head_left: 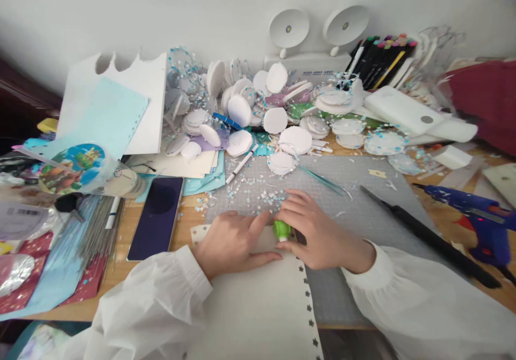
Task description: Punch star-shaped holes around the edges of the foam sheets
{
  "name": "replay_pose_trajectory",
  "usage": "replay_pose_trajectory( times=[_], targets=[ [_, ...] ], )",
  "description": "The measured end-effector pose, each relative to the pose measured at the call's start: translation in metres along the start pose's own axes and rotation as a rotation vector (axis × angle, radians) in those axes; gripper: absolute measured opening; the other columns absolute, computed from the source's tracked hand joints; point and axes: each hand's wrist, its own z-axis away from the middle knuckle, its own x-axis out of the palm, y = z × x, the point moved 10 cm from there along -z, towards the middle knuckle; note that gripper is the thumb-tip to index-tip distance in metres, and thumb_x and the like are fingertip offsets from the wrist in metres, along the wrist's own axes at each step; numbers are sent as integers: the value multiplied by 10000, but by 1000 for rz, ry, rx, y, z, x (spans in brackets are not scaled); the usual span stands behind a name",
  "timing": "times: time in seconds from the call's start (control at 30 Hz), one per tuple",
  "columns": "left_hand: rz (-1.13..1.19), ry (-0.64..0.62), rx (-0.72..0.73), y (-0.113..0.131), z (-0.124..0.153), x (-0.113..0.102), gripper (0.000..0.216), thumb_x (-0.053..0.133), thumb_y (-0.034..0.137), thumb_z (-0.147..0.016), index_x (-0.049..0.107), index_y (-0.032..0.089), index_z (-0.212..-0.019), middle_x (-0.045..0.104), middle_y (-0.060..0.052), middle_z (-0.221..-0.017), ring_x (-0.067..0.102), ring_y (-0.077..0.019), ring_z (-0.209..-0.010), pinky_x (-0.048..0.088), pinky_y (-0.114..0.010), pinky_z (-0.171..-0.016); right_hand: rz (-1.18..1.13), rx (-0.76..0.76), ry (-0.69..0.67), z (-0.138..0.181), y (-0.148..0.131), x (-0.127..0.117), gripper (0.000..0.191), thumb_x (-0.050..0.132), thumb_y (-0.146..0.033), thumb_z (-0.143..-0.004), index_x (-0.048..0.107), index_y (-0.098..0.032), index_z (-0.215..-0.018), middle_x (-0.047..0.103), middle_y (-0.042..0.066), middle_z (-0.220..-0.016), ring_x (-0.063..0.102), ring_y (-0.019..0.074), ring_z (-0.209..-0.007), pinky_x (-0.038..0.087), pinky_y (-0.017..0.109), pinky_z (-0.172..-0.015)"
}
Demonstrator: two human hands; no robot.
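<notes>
My left hand (236,242) lies flat with fingers stretched out on a white paper sheet (258,306), pressing it to the grey cutting mat (355,209). My right hand (312,228) is closed over a small green punch (281,230) at the sheet's top edge. A row of star-shaped holes runs down the sheet's right edge. Small blue and white paper bits lie scattered on the mat just beyond my fingers.
A pile of white paper discs (278,118) fills the back. A phone (157,216) lies to the left, a blue glue gun (475,215) and a black long tool (427,234) to the right. Markers (382,54), a white pen (242,164) and tweezers (322,180) are nearby.
</notes>
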Motion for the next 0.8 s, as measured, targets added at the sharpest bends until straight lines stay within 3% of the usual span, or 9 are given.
replay_pose_trajectory(
  times=[0.23,0.37,0.5,0.8],
  targets=[
    [-3,24,5,2,-2,-5,623,417,684,-818,541,123,-1058,609,-1,-606,579,-184,-524,390,-310,-513,66,-14,0,0,-4,1,76,599,-199,-772,556,-166,-824,489,10,-747,477,180,-774,193,486,-1104],
    [7,21,-6,8,-8,-6,554,442,686,-802,555,148,-873,614,-44,-749,585,-224,-663,400,-341,-563,93,-36,9,-2,-8,2,83,567,-172,-756,493,-183,-720,459,5,-729,453,170,-746,214,480,-1104],
    [6,64,13,14,-9,-7,432,433,561,-871,520,154,-755,564,-41,-688,541,-209,-619,365,-328,-531,108,-56,14,-4,-12,4,125,529,-107,-700,446,-198,-676,434,-1,-709,441,166,-731,229,471,-1105],
    [31,50,-9,7,-5,0,448,401,560,-897,534,135,-849,623,-31,-666,605,-201,-569,419,-314,-495,91,-24,15,-4,-5,8,95,533,-103,-708,504,-187,-743,459,-5,-734,463,164,-762,201,465,-1110]
  ],
)
